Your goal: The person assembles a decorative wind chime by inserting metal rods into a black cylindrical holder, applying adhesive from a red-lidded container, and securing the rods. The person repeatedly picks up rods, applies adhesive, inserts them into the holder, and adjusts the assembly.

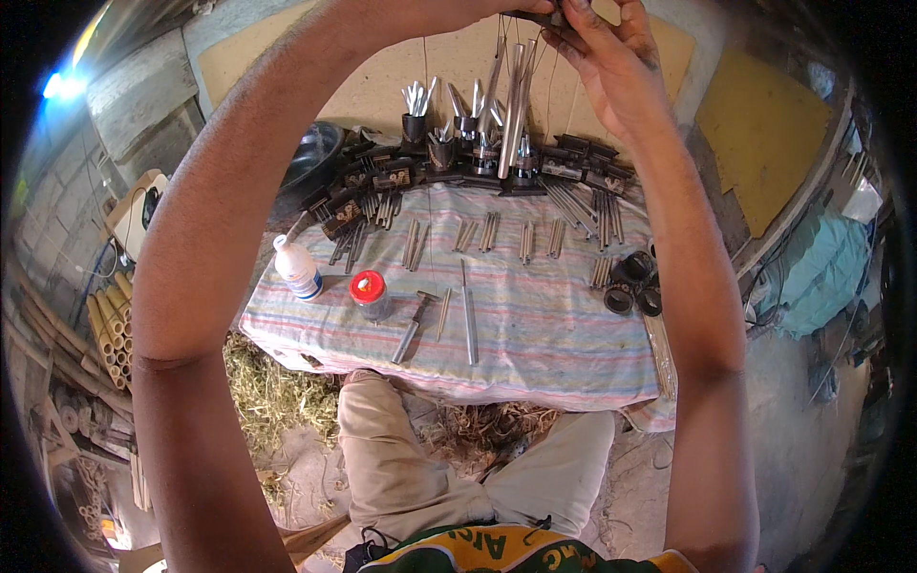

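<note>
Several hanging tubes [512, 110] before dark cups [414, 129]

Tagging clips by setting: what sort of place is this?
Probably a small craft workshop: short metal-looking tubes lie in groups on a cloth-covered table, along with a hammer, and bamboo-like poles are stacked at the left.

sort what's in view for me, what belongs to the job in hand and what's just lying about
Seemingly part of the job:
dark piece in the right hand
metal tubes hanging below it
hammer on the cloth

Probably just lying about:
yellowish hollow poles
turquoise bundle
straw
</note>
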Demonstrator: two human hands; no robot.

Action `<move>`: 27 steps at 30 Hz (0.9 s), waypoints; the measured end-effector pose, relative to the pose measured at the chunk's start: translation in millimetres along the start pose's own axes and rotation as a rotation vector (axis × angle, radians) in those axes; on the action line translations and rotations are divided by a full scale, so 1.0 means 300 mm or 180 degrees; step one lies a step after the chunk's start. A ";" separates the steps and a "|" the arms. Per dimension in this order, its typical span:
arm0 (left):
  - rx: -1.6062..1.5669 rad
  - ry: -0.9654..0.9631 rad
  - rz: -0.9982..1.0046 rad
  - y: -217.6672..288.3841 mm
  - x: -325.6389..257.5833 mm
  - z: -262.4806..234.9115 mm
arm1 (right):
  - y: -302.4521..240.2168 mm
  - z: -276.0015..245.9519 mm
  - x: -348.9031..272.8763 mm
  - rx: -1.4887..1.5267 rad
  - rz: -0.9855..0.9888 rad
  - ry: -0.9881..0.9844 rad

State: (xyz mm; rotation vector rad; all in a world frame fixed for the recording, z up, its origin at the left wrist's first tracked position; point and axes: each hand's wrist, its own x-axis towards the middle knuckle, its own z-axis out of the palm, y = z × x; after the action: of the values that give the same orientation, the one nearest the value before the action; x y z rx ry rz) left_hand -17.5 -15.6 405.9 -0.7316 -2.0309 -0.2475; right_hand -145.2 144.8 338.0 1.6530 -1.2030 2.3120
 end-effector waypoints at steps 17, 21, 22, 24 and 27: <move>-0.0280 -0.0155 -0.0154 0.000 0.003 0.013 | 0.023 -0.008 -0.019 -0.0495 -0.0469 0.0011; -0.0163 -0.0281 -0.0326 -0.006 -0.002 0.018 | 0.035 -0.004 -0.033 -0.0674 -0.0617 0.0018; -0.0139 -0.0329 -0.0329 -0.009 -0.004 0.018 | 0.034 -0.005 -0.039 -0.0670 -0.0507 0.0051; -0.0196 -0.0477 -0.0284 -0.015 -0.003 0.019 | 0.026 -0.006 -0.059 -0.0661 -0.0287 0.0116; -0.0116 -0.1159 -0.0463 -0.026 -0.004 0.007 | -0.002 -0.006 -0.101 -0.0705 0.0151 -0.0047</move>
State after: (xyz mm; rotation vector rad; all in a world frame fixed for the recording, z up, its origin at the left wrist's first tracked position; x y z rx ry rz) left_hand -23.2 -21.4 404.5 -0.6897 -2.4361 -0.2492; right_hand -133.5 157.7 313.1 1.5839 -1.4560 2.1040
